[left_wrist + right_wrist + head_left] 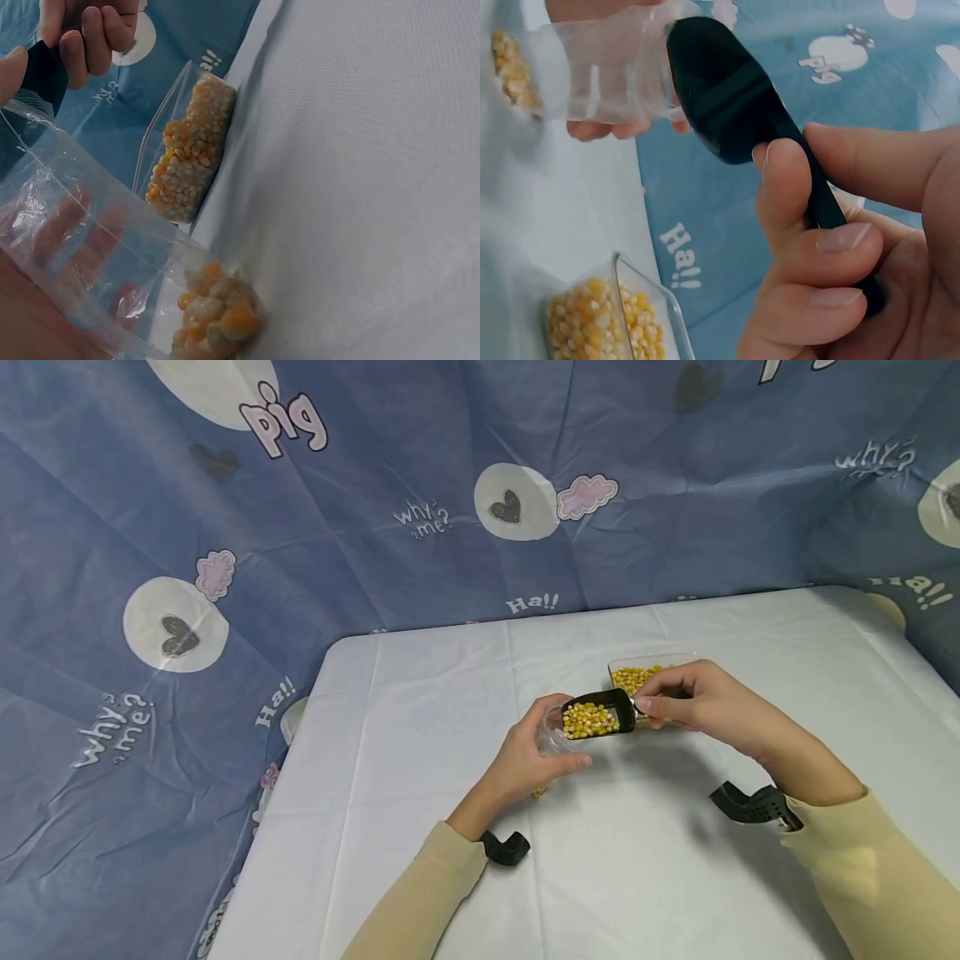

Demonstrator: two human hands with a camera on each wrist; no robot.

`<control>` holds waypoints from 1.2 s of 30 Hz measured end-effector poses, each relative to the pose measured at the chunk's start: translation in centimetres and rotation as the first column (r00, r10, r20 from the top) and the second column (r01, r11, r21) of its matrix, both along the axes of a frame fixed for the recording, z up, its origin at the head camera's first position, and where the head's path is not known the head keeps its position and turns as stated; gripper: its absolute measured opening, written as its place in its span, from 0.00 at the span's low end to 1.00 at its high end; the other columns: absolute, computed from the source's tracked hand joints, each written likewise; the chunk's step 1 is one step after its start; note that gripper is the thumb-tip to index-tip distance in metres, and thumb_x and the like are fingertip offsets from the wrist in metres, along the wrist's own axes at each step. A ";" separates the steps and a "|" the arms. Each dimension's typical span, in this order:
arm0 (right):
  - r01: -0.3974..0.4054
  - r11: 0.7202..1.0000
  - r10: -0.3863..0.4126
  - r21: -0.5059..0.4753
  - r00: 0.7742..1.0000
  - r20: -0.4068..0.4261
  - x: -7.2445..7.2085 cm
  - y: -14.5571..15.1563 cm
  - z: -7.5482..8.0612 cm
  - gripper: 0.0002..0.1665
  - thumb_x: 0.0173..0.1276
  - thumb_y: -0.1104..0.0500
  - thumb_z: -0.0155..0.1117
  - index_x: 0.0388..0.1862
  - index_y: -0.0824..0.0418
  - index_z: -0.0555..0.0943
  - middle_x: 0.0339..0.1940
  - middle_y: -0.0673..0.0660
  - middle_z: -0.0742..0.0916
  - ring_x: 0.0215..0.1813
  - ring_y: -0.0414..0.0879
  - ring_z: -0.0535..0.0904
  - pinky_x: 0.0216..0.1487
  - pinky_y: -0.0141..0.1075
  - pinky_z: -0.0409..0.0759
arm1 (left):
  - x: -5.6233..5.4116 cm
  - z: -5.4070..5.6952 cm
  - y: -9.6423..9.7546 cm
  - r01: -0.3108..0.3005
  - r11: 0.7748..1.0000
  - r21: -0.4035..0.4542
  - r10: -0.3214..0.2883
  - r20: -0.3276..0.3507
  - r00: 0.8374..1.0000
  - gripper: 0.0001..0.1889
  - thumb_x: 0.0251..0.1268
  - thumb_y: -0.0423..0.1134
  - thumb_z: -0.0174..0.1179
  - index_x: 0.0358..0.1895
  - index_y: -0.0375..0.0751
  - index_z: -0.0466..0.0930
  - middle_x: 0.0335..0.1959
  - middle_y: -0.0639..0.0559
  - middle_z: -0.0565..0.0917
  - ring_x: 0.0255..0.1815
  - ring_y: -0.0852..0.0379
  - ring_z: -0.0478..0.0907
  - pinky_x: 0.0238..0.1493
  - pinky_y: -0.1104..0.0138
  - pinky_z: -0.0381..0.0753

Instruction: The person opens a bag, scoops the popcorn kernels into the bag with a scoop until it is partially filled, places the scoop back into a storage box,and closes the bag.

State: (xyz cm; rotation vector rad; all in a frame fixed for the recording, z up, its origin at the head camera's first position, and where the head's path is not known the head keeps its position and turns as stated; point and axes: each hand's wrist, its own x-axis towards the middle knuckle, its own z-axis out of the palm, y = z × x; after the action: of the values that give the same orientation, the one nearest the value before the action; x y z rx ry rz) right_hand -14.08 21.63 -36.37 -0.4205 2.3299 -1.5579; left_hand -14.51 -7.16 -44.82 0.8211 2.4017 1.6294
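Note:
My left hand [521,760] grips a clear plastic bag [551,739] around its upper part, fingers on the far side and thumb toward me. Some corn kernels [217,311] lie at the bottom of the bag, close over the tabletop. In my right hand [697,702] is a black scoop [720,97], its handle pinched between thumb and fingers. Yellow corn kernels [588,720] fill much of the scoop's bowl. The scoop's front lip overlaps the mouth of the bag in the head view.
Behind the right hand, a clear rectangular box [616,281] stands on the table with many corn kernels [633,678] inside. A white cloth covers the table [420,710]. A blue printed curtain [420,435] hangs along the back and left edges.

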 end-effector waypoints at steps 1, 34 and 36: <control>0.004 1.000 -0.004 0.011 1.000 -0.010 0.1 -0.2 0.0 0.13 0.72 0.53 0.67 0.45 0.61 0.87 0.34 0.60 0.86 0.37 0.51 0.81 0.38 0.37 0.81 | 0.0 0.0 0.0 -0.001 1.000 0.001 0.001 0.001 1.000 0.42 0.56 0.50 0.76 0.72 0.73 0.62 0.62 0.66 0.77 0.62 0.62 0.74 0.63 0.53 0.71; 0.216 0.960 -0.062 0.179 0.786 -0.616 2.5 -4.2 0.1 0.04 0.66 0.57 0.74 0.39 0.49 0.89 0.34 0.40 0.88 0.31 0.36 0.79 0.31 0.33 0.77 | 0.4 0.7 0.2 -0.031 0.998 0.058 0.035 -0.080 0.996 0.39 0.58 0.49 0.75 0.70 0.64 0.62 0.55 0.59 0.79 0.55 0.61 0.76 0.61 0.57 0.72; 0.215 0.961 -0.037 0.174 0.724 -0.689 2.6 -4.4 0.1 0.06 0.64 0.59 0.75 0.39 0.49 0.89 0.34 0.40 0.87 0.29 0.34 0.78 0.30 0.31 0.75 | 0.4 0.8 0.3 -0.036 0.998 0.058 0.041 -0.081 0.996 0.38 0.59 0.50 0.74 0.70 0.64 0.62 0.55 0.59 0.79 0.56 0.61 0.76 0.61 0.56 0.72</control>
State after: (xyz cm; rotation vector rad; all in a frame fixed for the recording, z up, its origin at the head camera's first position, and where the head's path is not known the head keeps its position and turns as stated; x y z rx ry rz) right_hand -11.49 17.27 -36.23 -0.9198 3.1215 -1.2705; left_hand -14.12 -6.89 -44.06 0.8729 2.4514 1.7181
